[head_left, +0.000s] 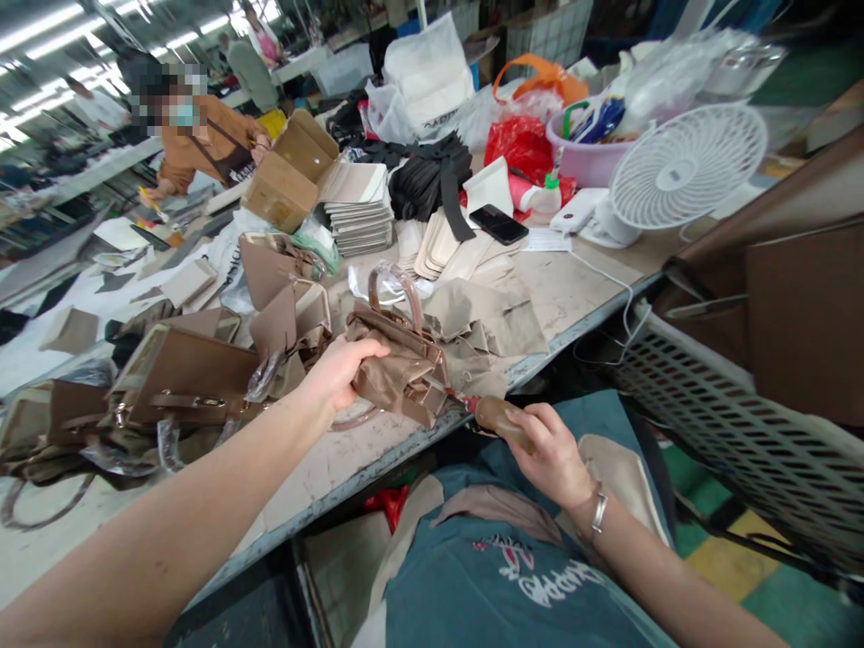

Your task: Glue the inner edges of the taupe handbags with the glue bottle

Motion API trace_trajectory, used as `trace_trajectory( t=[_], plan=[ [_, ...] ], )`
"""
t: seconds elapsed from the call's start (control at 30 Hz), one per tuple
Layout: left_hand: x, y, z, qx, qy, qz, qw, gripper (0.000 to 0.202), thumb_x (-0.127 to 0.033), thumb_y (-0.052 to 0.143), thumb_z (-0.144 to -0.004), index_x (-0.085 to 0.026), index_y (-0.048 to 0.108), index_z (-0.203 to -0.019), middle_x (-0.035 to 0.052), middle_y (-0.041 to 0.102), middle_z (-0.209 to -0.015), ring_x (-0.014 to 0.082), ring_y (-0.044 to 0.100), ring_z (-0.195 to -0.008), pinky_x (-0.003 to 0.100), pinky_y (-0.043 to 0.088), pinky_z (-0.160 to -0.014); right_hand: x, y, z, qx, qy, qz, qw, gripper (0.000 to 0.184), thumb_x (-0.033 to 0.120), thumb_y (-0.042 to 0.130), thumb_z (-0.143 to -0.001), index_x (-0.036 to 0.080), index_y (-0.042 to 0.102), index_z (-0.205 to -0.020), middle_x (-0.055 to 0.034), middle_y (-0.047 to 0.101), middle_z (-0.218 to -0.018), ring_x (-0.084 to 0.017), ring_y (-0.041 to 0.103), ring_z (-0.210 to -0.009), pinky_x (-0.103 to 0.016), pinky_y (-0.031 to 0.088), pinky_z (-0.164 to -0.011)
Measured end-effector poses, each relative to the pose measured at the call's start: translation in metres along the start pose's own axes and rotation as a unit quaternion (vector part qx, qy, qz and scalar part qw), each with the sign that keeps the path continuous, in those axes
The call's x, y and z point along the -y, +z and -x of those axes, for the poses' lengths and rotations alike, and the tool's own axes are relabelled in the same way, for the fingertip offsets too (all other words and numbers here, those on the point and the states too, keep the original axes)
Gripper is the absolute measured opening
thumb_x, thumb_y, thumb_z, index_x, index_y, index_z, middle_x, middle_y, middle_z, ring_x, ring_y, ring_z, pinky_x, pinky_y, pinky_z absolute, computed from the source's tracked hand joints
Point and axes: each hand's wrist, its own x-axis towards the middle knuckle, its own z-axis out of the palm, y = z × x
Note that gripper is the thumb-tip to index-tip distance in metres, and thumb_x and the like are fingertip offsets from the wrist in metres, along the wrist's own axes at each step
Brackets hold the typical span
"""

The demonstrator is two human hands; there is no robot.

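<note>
A small brown handbag (398,373) lies near the table's front edge, its arched handle standing up and its taupe lining bulging out. My left hand (347,367) grips the bag's left side, thumb on top of the lining. Closed around a tan-handled tool with a reddish front part (499,419) is my right hand (550,454). The tool's tip points at the bag's right corner; whether it touches is too small to tell. Several unfinished brown bags (185,373) crowd the table to the left. Taupe fabric pieces (482,315) lie just behind the bag on the right.
Behind stand a cardboard box (290,171), stacked panels (357,207), black straps (432,175), a phone (498,223) and a white fan (685,166) with a trailing cable. A plastic crate (735,432) is at the right. Another person (202,135) works across the far left.
</note>
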Motion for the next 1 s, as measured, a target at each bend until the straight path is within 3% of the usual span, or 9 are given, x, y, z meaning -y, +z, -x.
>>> trace_trajectory(
  t=[0.23,0.63,1.0],
  plan=[
    [-0.001,0.005,-0.005,-0.012,0.006,-0.008,1.0,0.033,-0.009,0.072,-0.045,-0.015,0.057,-0.074,0.0021,0.067,-0.059,0.0188,0.063,-0.05,0.029,0.052,-0.05,0.012,0.008,0.011,0.034,0.023,-0.08,0.996,0.028,0.015,0.057,-0.086,0.021,0.055,-0.113,-0.0065,0.053,-0.095,-0.018,0.057,-0.082,-0.031,0.055,-0.07],
    [-0.003,0.014,-0.02,0.012,0.005,-0.004,1.0,0.028,-0.009,0.071,-0.045,-0.015,0.059,-0.069,0.0033,0.068,-0.059,0.0183,0.064,-0.05,0.027,0.052,-0.049,0.002,-0.005,-0.007,-0.013,-0.021,-0.016,1.0,0.029,0.009,0.055,-0.085,0.02,0.055,-0.111,-0.0085,0.052,-0.097,-0.019,0.054,-0.083,-0.031,0.054,-0.068],
    [-0.004,0.035,-0.035,0.008,0.012,0.005,1.0,0.022,-0.006,0.068,-0.045,-0.016,0.059,-0.063,0.0009,0.064,-0.049,0.0166,0.059,-0.042,0.026,0.05,-0.045,-0.003,-0.009,-0.016,0.023,-0.096,0.044,0.994,0.032,0.003,0.048,-0.081,0.02,0.064,-0.104,-0.0079,0.054,-0.09,-0.02,0.052,-0.083,-0.034,0.052,-0.071]
  ],
)
